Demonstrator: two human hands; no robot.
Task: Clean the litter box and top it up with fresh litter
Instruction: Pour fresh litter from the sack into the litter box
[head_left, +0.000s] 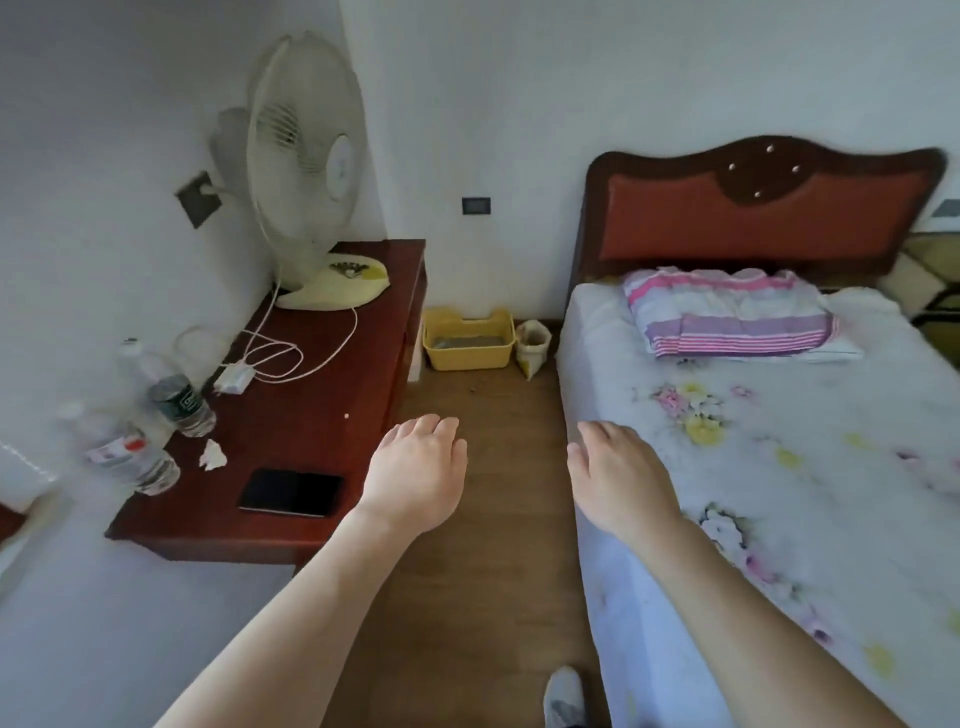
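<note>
Yellow box (467, 358), on the floor by the far wall: is that the one?

Yes. It sits between the desk (332, 400) and the bed (779, 467), with a thin grey layer of litter (467, 341) in the bottom. A small bag (531, 347), open at the top, stands just beside it on the bed side. I would guess it holds the fresh litter, but I cannot read it.

What are the hands doing?

Both are held out in front, palms down, well apart from the box. The left hand (415, 475) has its fingers loose and nothing in it. The right hand (621, 475) is the same, above the edge of the bed; I cannot tell whether it touches the sheet.

So which step is this?

The approach, I judge. None of the cleaning looks begun: nothing is touching the box and the bag is upright. A few crumbs (475, 387) lie on the floor (483, 571) in front of the box.

And next?

Closing the gap along that strip of floor and getting down low, since the box is at floor level. Then something to scoop with is needed. I see no scoop from here, so it may be hidden. The space is narrow, so the box may want pulling out first.
</note>
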